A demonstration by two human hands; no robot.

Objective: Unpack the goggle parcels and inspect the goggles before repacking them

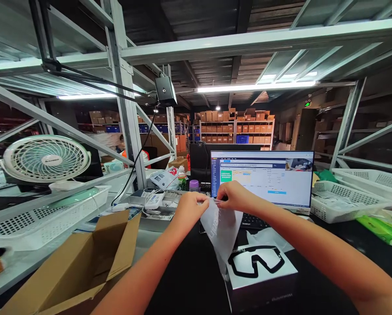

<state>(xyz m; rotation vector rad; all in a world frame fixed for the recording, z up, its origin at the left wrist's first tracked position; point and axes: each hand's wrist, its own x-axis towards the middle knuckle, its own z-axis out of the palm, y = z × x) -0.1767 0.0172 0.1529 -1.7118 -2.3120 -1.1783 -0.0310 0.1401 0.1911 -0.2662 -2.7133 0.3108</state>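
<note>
1. Printed box sits nearest us, toward the tabletop's near edge.
2. Our left hand and right hand pinch the bag's top, fingers closed.
3. It hangs just beside the box.

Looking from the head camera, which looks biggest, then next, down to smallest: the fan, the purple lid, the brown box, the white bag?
1. Brown box
2. Fan
3. White bag
4. Purple lid

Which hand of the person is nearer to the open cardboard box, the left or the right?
Left. The left hand pinches the translucent bag to the right of the open cardboard box; the right hand grips the same bag, farther right.
</note>
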